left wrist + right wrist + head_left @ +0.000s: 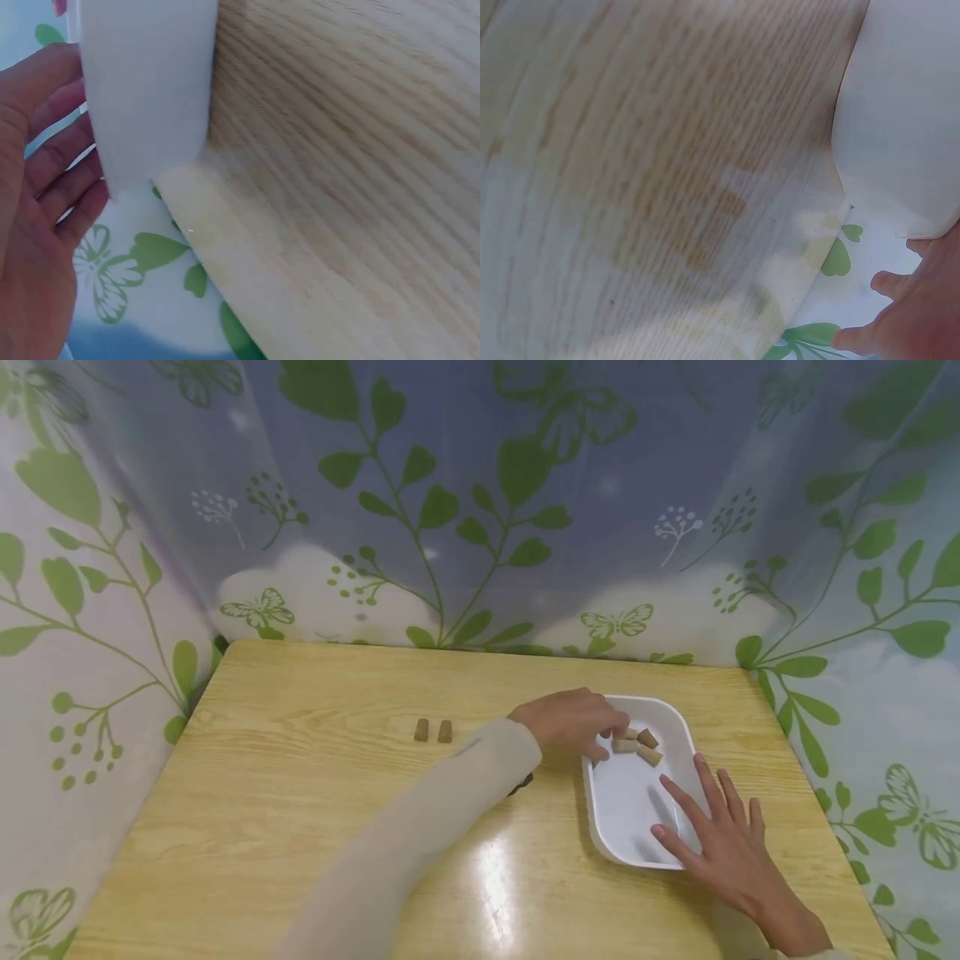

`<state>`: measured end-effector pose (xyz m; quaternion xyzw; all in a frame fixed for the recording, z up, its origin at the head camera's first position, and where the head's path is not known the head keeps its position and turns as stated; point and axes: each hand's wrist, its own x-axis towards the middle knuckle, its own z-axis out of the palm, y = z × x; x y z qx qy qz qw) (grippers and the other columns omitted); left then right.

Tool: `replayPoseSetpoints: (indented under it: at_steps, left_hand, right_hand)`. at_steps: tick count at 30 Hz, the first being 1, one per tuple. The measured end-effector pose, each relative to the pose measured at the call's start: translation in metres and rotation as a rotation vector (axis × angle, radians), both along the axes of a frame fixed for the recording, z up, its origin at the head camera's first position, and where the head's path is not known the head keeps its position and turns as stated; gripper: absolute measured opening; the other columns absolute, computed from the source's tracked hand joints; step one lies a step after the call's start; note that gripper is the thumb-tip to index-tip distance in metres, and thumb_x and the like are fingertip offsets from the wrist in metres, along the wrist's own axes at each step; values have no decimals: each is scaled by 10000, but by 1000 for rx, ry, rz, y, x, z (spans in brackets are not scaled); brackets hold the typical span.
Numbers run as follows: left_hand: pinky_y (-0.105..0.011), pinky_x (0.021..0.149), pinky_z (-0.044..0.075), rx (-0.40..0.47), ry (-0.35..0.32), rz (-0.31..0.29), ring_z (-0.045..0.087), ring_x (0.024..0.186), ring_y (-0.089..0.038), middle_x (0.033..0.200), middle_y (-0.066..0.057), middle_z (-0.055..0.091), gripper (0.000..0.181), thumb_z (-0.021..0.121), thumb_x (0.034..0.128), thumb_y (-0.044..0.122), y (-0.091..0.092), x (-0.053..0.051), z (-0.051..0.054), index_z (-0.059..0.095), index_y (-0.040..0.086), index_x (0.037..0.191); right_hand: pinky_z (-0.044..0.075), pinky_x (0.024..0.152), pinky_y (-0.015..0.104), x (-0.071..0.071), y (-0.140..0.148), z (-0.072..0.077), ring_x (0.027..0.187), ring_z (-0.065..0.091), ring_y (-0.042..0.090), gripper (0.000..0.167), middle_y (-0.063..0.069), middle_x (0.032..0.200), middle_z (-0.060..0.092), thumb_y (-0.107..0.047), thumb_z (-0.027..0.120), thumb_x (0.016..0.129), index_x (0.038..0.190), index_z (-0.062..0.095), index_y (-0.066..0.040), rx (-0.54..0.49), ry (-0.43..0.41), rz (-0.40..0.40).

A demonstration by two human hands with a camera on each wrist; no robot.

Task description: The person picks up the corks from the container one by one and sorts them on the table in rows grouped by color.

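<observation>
My left hand [573, 722] reaches over the near-left rim of a white tray [626, 818]. Its thumb and forefinger stand apart beside small brown tapered pieces [649, 755] that look like cork stoppers. Several of these lie in the tray's far part. Seen from the left wrist, the loosely bent fingers [64, 161] hang outside the tray's wall [146, 82], while the foremost fingertips are mostly hidden behind it. With fingers spread, my right hand [723, 847] rests at the tray's right rim. The right wrist view shows part of that hand [930, 315] beside the tray wall [900, 112].
Two more brown pieces, one on the left [422, 730] and one on the right [446, 732], stand side by side on the wooden table [300, 827], left of the tray. A leaf-patterned curtain [465, 527] borders the table's back and sides.
</observation>
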<state>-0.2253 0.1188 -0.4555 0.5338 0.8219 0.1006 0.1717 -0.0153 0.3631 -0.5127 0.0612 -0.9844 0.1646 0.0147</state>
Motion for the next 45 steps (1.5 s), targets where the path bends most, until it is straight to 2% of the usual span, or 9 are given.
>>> replayPoseSetpoints:
  at_steps: [7,13,18,23,29,35,37,40,45]
  left_hand:
    - [-248,875,507,-140,-49,51,584,999,-81,1222,122,673,230,713,1050,183,14,7,12,687,252,1269]
    - [-255,860,496,-244,16,59,579,988,-96,1152,113,667,221,725,1027,162,21,16,13,685,289,1204]
    - [-257,852,511,-279,93,41,609,982,-108,1145,112,703,210,703,1040,152,24,22,14,680,293,1194]
    - [-262,894,527,-303,92,67,614,1014,-113,1156,107,706,161,689,1053,163,26,27,15,700,285,1157]
    - [-261,880,522,-266,66,39,615,998,-112,1126,103,704,142,664,1060,142,28,24,9,699,259,1133]
    - [-222,839,477,-169,-72,38,559,975,-78,1059,99,646,149,662,1069,97,27,18,-1,716,220,1132]
    - [-214,832,471,-135,-103,35,550,969,-72,1041,94,640,136,655,1076,98,28,16,-2,724,211,1105]
    - [-199,819,461,-92,-116,10,544,946,-71,1018,85,637,126,641,1087,103,30,13,-2,731,191,1077]
    - [-177,796,451,-8,-154,-23,535,895,-66,989,76,647,135,635,1080,71,31,9,-1,731,166,1095]
  right_hand:
    - [123,1087,968,0,0,1,1608,150,600,690,128,1846,64,-514,700,1017,1626,506,-256,-6,0,-5]
    - [111,1086,971,1,0,1,1610,142,604,684,133,1846,57,-499,696,1025,1631,498,-250,-18,-3,2]
    - [129,1082,967,-1,-2,2,1607,161,598,680,142,1841,87,-500,706,1015,1617,518,-246,-14,18,9]
    - [128,1081,969,-1,-3,2,1609,161,593,686,140,1842,85,-500,711,1009,1619,516,-252,-15,21,9]
    - [135,1075,975,-1,-1,0,1609,168,590,688,137,1843,86,-494,714,1009,1624,509,-261,-12,28,11]
    - [142,1072,974,1,-1,0,1599,177,600,684,144,1840,99,-496,714,1009,1616,519,-249,-11,29,9]
    - [140,1072,973,2,-1,0,1600,173,602,684,145,1840,99,-494,715,1009,1616,519,-246,-12,28,7]
    - [135,1077,971,2,-1,0,1609,160,596,687,139,1842,89,-493,712,1013,1624,509,-253,-14,24,3]
    - [124,1083,970,2,0,0,1615,150,594,689,136,1844,83,-490,709,1017,1631,499,-259,-19,20,5]
